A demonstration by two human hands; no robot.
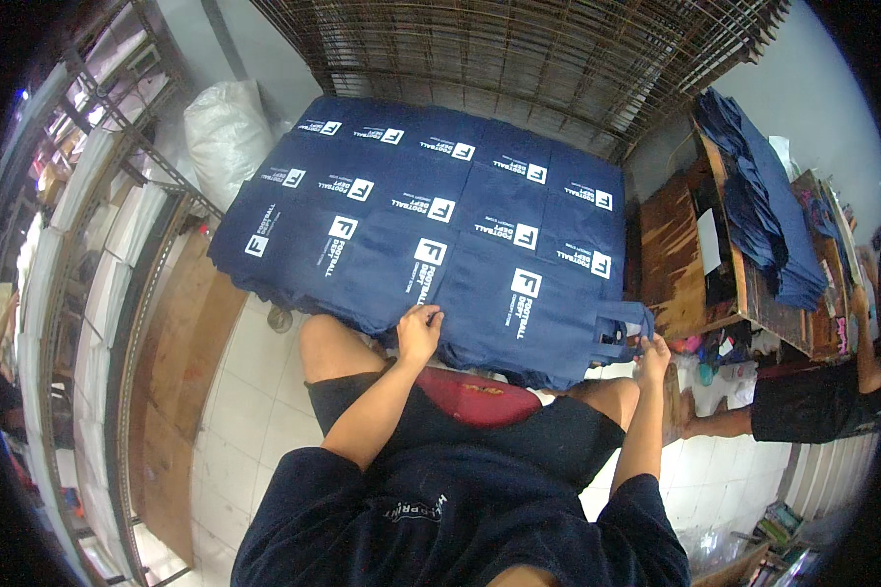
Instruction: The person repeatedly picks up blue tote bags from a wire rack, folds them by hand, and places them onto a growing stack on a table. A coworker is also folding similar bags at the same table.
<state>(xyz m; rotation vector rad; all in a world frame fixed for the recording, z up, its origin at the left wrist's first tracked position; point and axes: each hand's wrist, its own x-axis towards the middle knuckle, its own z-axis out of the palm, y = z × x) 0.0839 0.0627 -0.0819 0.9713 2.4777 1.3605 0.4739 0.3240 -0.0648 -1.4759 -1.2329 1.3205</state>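
Observation:
In front of me lies a navy tote bag (475, 313) with a white print, flat on its side with its handles pointing right. My right hand (654, 357) is closed on the bag's handle (632, 315) at the right end. At the bag's left end, my left hand (419, 333) pinches the cloth at the edge between thumb and fingers. Beneath and beyond it, more navy printed bags (333, 186) lie in overlapping rows, covering the whole work surface. The tips of my right fingers are partly hidden behind the handle.
A wire rack (538, 59) stands behind the bags. To the right, a wooden table (680, 259) carries a pile of navy cloth (759, 196); another person's leg (724, 426) is beside it. Metal shelving (117, 196) and a white plastic sack (227, 137) are at left.

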